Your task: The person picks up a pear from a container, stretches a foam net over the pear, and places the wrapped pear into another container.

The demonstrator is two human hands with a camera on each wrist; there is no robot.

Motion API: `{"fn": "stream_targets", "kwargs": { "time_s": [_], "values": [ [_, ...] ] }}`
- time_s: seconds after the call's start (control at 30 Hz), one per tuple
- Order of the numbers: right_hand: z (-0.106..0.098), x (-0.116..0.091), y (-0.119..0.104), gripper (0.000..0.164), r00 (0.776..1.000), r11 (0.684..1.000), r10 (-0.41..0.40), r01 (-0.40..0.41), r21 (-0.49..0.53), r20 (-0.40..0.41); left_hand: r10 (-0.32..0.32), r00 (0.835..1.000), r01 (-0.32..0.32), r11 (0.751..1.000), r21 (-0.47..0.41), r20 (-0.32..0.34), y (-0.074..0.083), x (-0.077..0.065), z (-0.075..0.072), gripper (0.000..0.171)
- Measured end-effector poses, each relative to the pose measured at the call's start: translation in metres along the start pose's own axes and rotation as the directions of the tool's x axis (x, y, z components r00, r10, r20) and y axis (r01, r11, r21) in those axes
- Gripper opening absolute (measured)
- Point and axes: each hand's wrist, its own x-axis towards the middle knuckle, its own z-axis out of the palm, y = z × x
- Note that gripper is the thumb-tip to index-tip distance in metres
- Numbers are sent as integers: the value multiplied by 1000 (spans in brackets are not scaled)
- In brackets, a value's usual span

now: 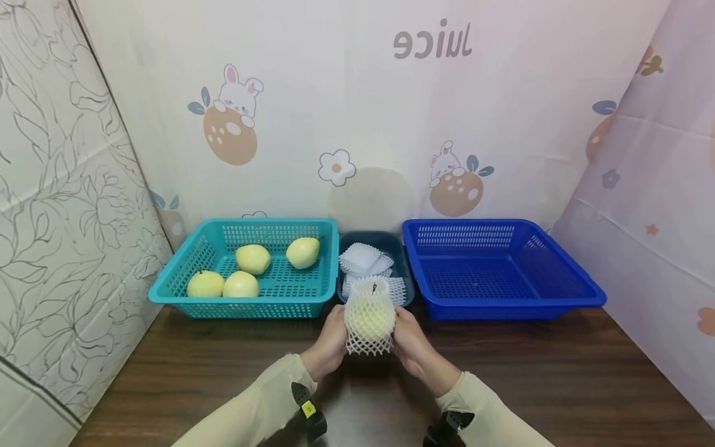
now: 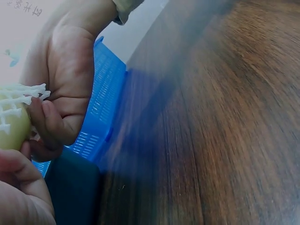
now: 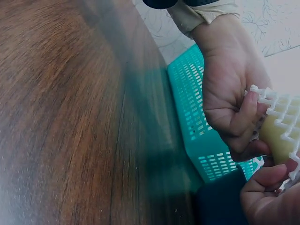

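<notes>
A pale yellow pear (image 3: 275, 139) sits inside a white foam net (image 1: 368, 349), its dark stem showing near the net's upper end in the head view. My left hand (image 1: 332, 340) holds the netted pear from the left, thumb and fingers at the net's edge. From the other side my right hand (image 1: 412, 343) grips the net with bent fingers; the left wrist view shows its fingertips (image 2: 48, 108) pinching the mesh rim. Both hands are above the near edge of a small dark container (image 1: 403, 261) that carries more white foam nets (image 1: 360, 257).
A teal basket (image 1: 246, 308) at the left bears several pale yellow pears (image 1: 253, 259). To the right stands a deep blue basket (image 1: 503, 304) with a perforated floor. Dark wooden tabletop (image 1: 223, 360) runs in front, and a printed curtain (image 1: 357, 93) hangs behind.
</notes>
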Motion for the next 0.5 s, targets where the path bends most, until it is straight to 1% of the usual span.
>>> {"fn": "stream_targets", "kwargs": {
  "time_s": [0.13,0.33,0.43,0.5],
  "values": [
    [2,0,0,26,1000,1000,-10,10,10,-4,-5,1000,5,1000,-16,3,0,3,0,32],
    [3,1,0,31,1000,999,-21,21,46,-1,13,1000,-13,999,-38,16,1,3,1,33],
    [2,1,0,29,1000,997,-17,16,70,8,19,1000,-18,999,-48,23,1,3,1,34],
    [1,1,-1,24,1000,996,-2,-1,94,30,19,999,-17,998,-59,32,0,4,1,34]
  ]
}}
